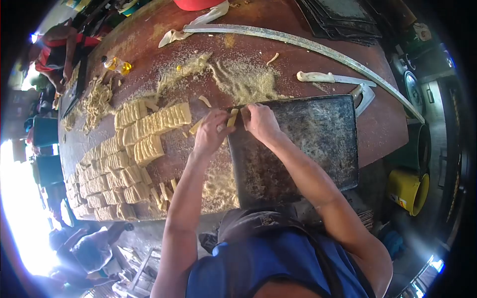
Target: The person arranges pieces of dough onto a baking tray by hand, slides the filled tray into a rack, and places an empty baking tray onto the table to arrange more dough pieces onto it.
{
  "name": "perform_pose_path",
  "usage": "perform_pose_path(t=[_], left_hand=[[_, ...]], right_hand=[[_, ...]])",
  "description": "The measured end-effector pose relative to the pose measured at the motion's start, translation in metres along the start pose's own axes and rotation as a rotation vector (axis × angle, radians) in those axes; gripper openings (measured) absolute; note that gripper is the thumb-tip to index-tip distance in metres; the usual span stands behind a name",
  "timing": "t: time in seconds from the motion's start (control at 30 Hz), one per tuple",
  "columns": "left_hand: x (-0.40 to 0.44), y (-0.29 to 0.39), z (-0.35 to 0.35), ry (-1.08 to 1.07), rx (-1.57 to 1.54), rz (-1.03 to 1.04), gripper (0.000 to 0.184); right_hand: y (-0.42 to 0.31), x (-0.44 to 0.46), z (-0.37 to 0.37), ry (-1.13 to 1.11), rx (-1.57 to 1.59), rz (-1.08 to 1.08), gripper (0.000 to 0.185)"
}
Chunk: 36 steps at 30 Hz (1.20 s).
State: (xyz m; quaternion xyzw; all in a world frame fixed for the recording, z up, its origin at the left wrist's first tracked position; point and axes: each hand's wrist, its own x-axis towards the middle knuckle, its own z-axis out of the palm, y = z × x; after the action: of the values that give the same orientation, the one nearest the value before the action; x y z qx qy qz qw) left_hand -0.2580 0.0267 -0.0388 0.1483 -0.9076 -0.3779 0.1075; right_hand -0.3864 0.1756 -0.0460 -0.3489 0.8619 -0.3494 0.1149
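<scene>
A short pale strip of dough (232,117) lies at the upper left corner of a dark metal baking tray (308,144), between my two hands. My left hand (212,130) is just left of it, at the tray's edge, with bent fingers and the thumb close to the strip's lower end; a ring shows on one finger. My right hand (261,121) is over the tray's corner, fingers curled together and pointing down. What either hand's fingertips grip is hidden. A loose dough piece (195,127) lies beside my left hand, with another curved scrap (204,101) above it.
Rows of cut dough pieces (156,121) cover the table's left side. Flour (243,82) is scattered beyond the tray. A white-handled knife (318,77), a metal scraper (365,99) and a long curved metal strip (298,42) lie behind. A person (62,47) works at far left.
</scene>
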Motion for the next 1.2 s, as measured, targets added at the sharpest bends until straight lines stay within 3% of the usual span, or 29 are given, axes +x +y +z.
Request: perform_pose_path(t=[0.03, 0.17, 0.23, 0.33, 0.4, 0.47, 0.53, 0.6, 0.73, 0.83, 0.9, 0.93, 1.0, 1.07, 1.17, 1.2], left_hand=[[-0.005, -0.005, -0.003, -0.043, 0.099, 0.086, 0.040], [-0.003, 0.000, 0.005, -0.060, 0.117, 0.011, 0.047], [-0.002, -0.003, 0.010, 0.009, 0.288, 0.114, 0.050], [-0.008, -0.003, -0.001, 0.181, 0.043, 0.095, 0.049], [-0.012, -0.041, -0.020, 0.243, -0.015, 0.140, 0.042], [-0.018, -0.071, -0.038, 0.160, 0.264, 0.055, 0.036], [-0.023, -0.071, -0.041, 0.106, 0.259, 0.103, 0.034], [-0.030, -0.061, -0.045, 0.077, 0.373, 0.104, 0.037], [-0.041, -0.055, -0.064, -0.051, 0.306, -0.078, 0.039], [-0.047, -0.059, -0.077, -0.061, 0.304, -0.131, 0.041], [-0.049, -0.055, -0.081, -0.050, 0.267, -0.225, 0.033], [-0.051, -0.054, -0.084, -0.050, 0.267, -0.235, 0.033], [-0.052, -0.054, -0.088, 0.005, -0.251, -0.397, 0.031], [-0.051, -0.058, -0.078, 0.121, -0.227, -0.287, 0.030], [-0.044, -0.041, -0.058, 0.068, -0.423, -0.398, 0.029], [-0.037, -0.028, -0.050, 0.067, -0.414, -0.404, 0.029]], right_hand=[[-0.002, 0.003, -0.002, -0.009, -0.002, 0.007, 0.015], [0.007, 0.008, 0.006, -0.001, 0.091, -0.006, 0.017], [0.004, 0.007, 0.001, -0.002, 0.126, -0.008, 0.018], [-0.003, 0.001, -0.003, 0.100, 0.072, -0.108, 0.018], [-0.023, -0.016, -0.004, 0.107, 0.001, -0.151, 0.019], [-0.045, -0.029, 0.013, -0.258, -0.130, -0.241, 0.022], [-0.069, -0.041, 0.043, -0.299, -0.563, -0.416, 0.022], [-0.095, -0.046, 0.043, -0.381, -0.746, -0.367, 0.015], [-0.109, -0.037, 0.048, -0.380, -0.798, -0.309, 0.010], [-0.103, -0.022, 0.049, -0.399, -0.767, -0.454, 0.014], [-0.100, -0.007, 0.050, -0.428, -0.552, -0.185, 0.017], [-0.099, -0.007, 0.047, -0.436, -0.550, -0.190, 0.017], [-0.094, -0.004, 0.036, -0.172, 0.267, 0.021, 0.023], [-0.075, -0.003, 0.020, -0.182, 0.714, 0.198, 0.022], [-0.032, -0.007, -0.001, -0.245, 0.926, 0.270, 0.016], [-0.016, -0.010, -0.008, -0.109, 0.697, 0.146, 0.016]])
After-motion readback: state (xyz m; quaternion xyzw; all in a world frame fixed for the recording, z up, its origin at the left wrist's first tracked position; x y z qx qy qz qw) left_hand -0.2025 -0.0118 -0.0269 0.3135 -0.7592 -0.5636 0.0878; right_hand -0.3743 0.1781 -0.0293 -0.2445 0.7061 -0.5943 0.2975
